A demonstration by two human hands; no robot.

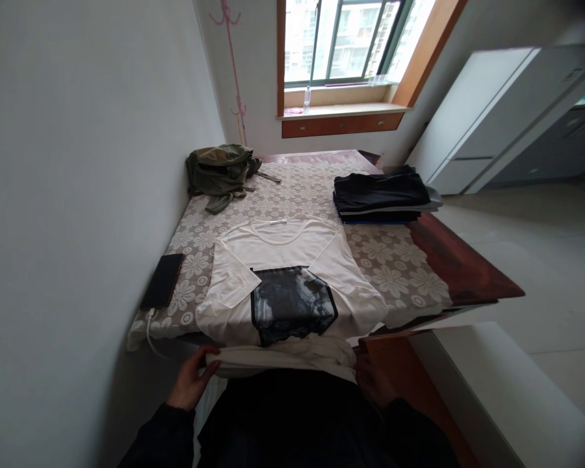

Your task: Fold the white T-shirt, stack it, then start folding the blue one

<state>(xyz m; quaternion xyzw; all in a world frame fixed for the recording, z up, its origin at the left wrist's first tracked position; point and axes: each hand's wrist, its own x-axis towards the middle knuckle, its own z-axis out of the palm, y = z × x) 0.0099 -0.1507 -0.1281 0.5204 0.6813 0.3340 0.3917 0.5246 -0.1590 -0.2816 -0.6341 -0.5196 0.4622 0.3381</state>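
A white T-shirt (283, 250) with a dark printed panel lies across the lace-covered table, its neckline toward the window and both sleeves turned inward. Its lower part hangs over the near edge, bunched close to my body. My left hand (194, 377) pinches the left end of that bunched hem between thumb and fingers. At the right end, my right hand (372, 380) is closed on the hem; shadow partly hides its fingers.
On the table (297, 185) are a green backpack (219, 169) at the back left, a stack of folded dark clothes (383, 195) at the back right, and a black phone (162, 281) with a white cable (150, 335) at the left edge. A white-topped piece of furniture (507, 383) stands at the near right.
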